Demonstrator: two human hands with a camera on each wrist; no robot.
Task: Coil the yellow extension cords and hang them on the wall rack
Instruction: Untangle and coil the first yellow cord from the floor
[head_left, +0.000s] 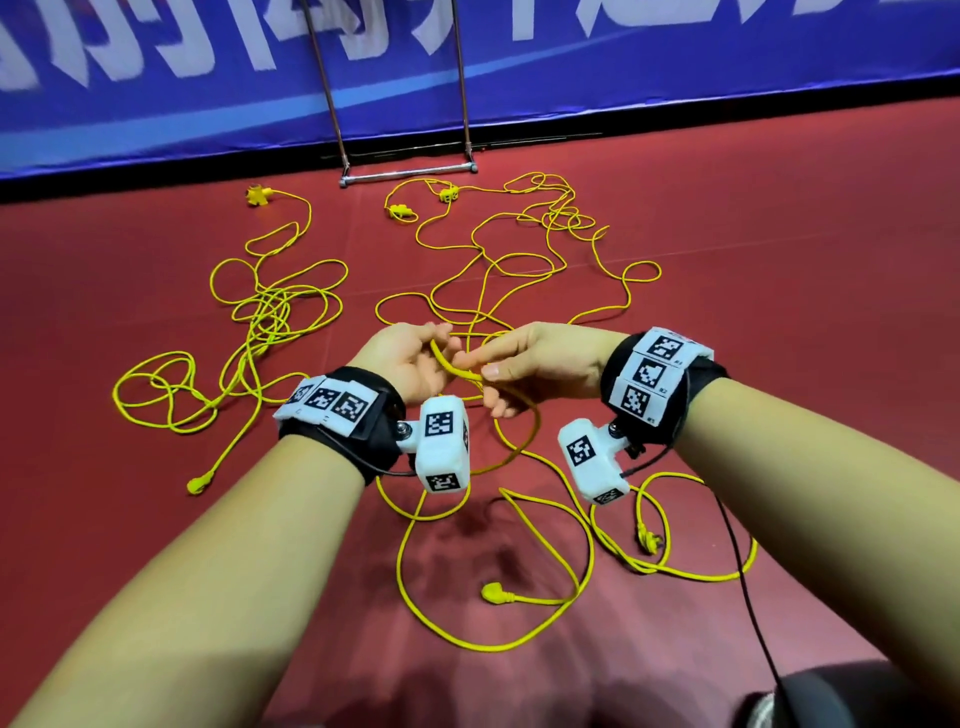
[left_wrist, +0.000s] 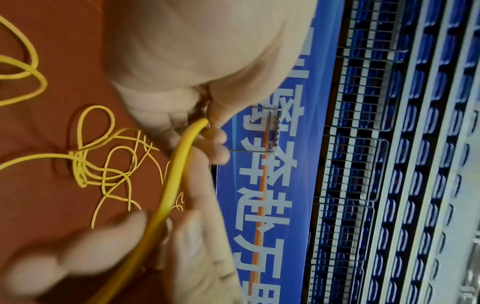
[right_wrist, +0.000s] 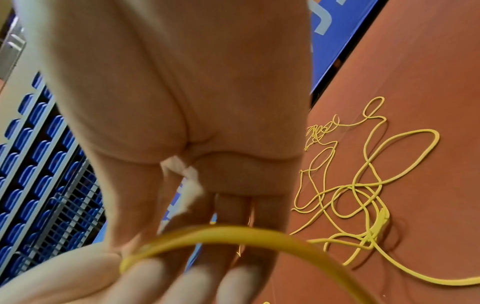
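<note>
Yellow cord (head_left: 457, 366) pinched by left hand (head_left: 400, 364), right hand (head_left: 540, 364).

Black wristbands (head_left: 358, 415), white tagged camera boxes (head_left: 442, 441)

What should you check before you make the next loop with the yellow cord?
1. Left hand holds the cord: ok.
2. Right hand pinches the same cord: ok.
3. Cord between the hands free of knots: ok.
4. Cord below the hands free of the loops on the floor: cannot tell, they cross.
5. Any loops gathered in the left hand: not ok, just one strand.
6. Rack in reach: cannot tell.
</note>
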